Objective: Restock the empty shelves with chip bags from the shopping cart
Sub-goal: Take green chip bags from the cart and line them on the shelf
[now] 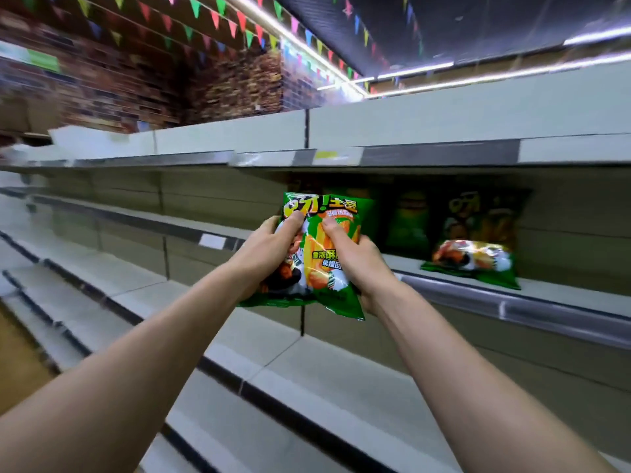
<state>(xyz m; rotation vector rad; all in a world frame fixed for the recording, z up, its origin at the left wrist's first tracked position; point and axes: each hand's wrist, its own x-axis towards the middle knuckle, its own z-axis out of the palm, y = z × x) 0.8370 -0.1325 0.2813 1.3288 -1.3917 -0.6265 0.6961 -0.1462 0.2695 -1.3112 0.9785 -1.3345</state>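
I hold green chip bags (319,264) upright in front of the second shelf from the top. My left hand (273,247) grips them on the left side with the thumb on the front. My right hand (355,257) grips the right side the same way. Two bags seem to overlap in my hands. On the shelf (546,291) to the right, one green bag (473,262) lies flat near the front edge. Two more green bags (478,220) stand upright behind it in shadow. The shopping cart is out of view.
Long grey shelves (102,213) run off to the left, with lower tiers (307,380) stepping out beneath my arms. The top shelf (409,128) sits above. Coloured bunting and light strips hang from the ceiling. A strip of brown floor shows at the lower left.
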